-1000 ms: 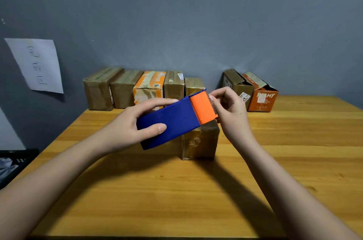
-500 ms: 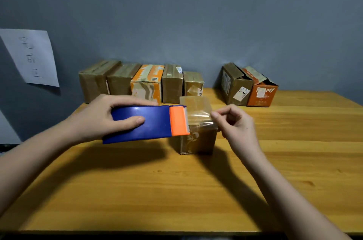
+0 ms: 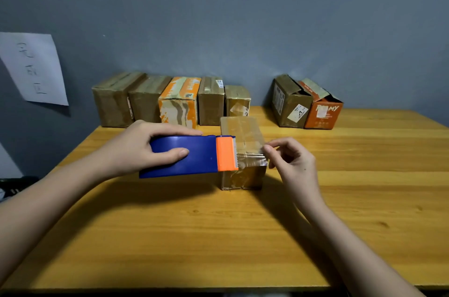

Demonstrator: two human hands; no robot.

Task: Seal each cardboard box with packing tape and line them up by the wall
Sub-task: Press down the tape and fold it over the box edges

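Cardboard box [image 3: 241, 176] stands mid-bench [image 3: 218, 236], in front of five boxes lined up at the wall [image 3: 170, 100]. Left hand [image 3: 136, 148] grips the blue tape dispenser [image 3: 184, 157], its orange cutter end [image 3: 226, 153] just above the box. Right hand [image 3: 289, 163] pinches the end of a clear tape strip [image 3: 251, 158] stretched over the box top; whether the tape touches the lid already is hard to tell. Two more boxes [image 3: 306, 104] sit at the back right.
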